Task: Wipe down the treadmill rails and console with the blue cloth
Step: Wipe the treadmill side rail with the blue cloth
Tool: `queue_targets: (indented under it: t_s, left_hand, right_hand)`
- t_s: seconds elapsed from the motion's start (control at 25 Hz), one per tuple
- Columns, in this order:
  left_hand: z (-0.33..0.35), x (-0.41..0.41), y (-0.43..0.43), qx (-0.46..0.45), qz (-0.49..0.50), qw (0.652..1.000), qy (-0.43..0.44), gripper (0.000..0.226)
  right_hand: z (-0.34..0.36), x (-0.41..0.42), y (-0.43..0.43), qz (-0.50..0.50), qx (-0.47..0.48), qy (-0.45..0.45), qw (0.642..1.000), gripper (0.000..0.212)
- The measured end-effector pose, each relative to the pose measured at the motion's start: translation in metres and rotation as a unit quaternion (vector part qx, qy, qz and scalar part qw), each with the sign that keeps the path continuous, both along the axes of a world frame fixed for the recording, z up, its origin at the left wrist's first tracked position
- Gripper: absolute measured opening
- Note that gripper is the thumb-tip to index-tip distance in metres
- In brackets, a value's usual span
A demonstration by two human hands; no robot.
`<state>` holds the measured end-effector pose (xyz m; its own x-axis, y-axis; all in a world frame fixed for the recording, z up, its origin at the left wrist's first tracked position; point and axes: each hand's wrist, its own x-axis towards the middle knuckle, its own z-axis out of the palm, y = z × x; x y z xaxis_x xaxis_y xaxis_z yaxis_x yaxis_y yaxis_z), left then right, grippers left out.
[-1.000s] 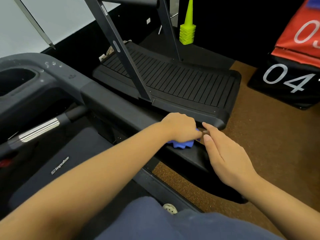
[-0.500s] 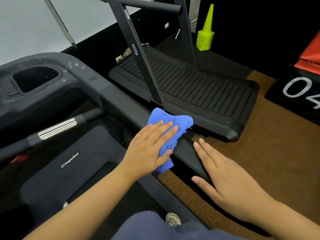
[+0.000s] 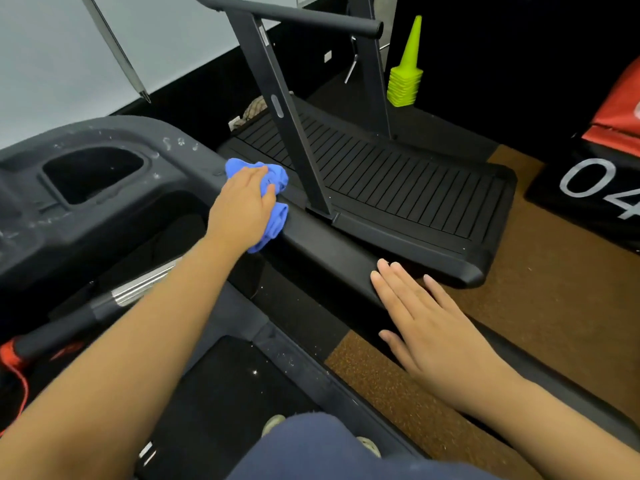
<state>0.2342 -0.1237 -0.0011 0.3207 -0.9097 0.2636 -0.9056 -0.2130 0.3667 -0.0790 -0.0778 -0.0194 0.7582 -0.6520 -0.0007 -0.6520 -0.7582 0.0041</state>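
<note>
Head view: left fingers (image 3: 254, 174) are bending over the blue cloth (image 3: 277, 181) with the thumb digging into its folds, so the left hand (image 3: 242, 209) is gripping the bunched cloth and pressing it down. The cloth is sitting on the side rail (image 3: 329, 247) on the person's right, at the far end where it is meeting the console (image 3: 114, 216). One fold is hanging off the rail's inner edge just below the palm.

Right fingers (image 3: 391, 271) are lying straight and close together, holding nothing. The right hand (image 3: 433, 327) is resting flat on the near end of the same rail, thumb spreading toward the inner side, well apart from the cloth.

The console is dark grey with a cup recess (image 3: 93, 174) and pale specks showing across its top. A handlebar (image 3: 138, 289) with a chrome band is running under the left forearm, and a red cord (image 3: 14, 358) is trailing at the left edge. The black belt (image 3: 225, 393) is lying between the arms.

Beyond the rail a curved slatted treadmill (image 3: 398, 181) is standing on the brown speckled floor (image 3: 554, 289), its dark uprights and crossbar rising toward the top of frame. A stack of lime cones (image 3: 405, 81) is standing behind it. A black box (image 3: 588, 188) marked 04 is sitting at the right edge with something red on top. Navy clothing (image 3: 329, 445) and a light shoe tip (image 3: 273, 422) are showing along the bottom.
</note>
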Motion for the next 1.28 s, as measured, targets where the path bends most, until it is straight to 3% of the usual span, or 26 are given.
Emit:
queue_targets:
  t_s: [0.12,0.2,0.36,0.48,0.64,0.8,0.92,1.08,1.28]
  left_hand:
    - [0.004,0.061,-0.033,0.050,0.007,0.999,-0.004,0.044]
    - [0.008,0.088,-0.049,0.091,0.000,0.996,0.014,0.039]
    - [0.013,0.075,-0.049,0.135,-0.077,0.986,-0.052,0.037]
    - [0.007,0.019,-0.019,0.056,-0.215,0.974,-0.049,0.032]
    - [-0.023,-0.029,0.023,-0.099,-0.217,0.971,0.030,0.038]
    - [-0.077,-0.089,0.061,-0.206,-0.249,0.946,-0.018,0.042]
    - [-0.095,-0.073,0.038,-0.289,-0.238,0.922,-0.100,0.043]
    - [-0.098,-0.061,0.030,-0.339,-0.215,0.912,-0.078,0.042]
    - [-0.089,-0.018,0.019,-0.331,-0.162,0.929,-0.031,0.043]
  right_hand:
    - [0.001,0.015,-0.001,-0.010,-0.018,0.018,1.000,0.062]
    - [0.002,0.019,0.001,-0.021,-0.026,0.027,0.999,0.061]
    - [0.003,0.026,0.005,-0.058,-0.027,0.026,0.998,0.060]
    - [0.004,0.032,0.005,-0.069,-0.019,0.018,0.997,0.058]
    - [0.002,0.037,-0.001,-0.071,0.002,-0.012,0.997,0.057]
    - [0.001,0.050,-0.007,-0.078,0.010,-0.047,0.996,0.056]
    - [0.002,0.055,-0.011,-0.080,0.014,-0.060,0.995,0.056]
    - [0.003,0.052,-0.009,-0.084,0.024,-0.051,0.995,0.058]
    - [0.005,0.052,-0.008,-0.082,0.031,-0.039,0.995,0.057]
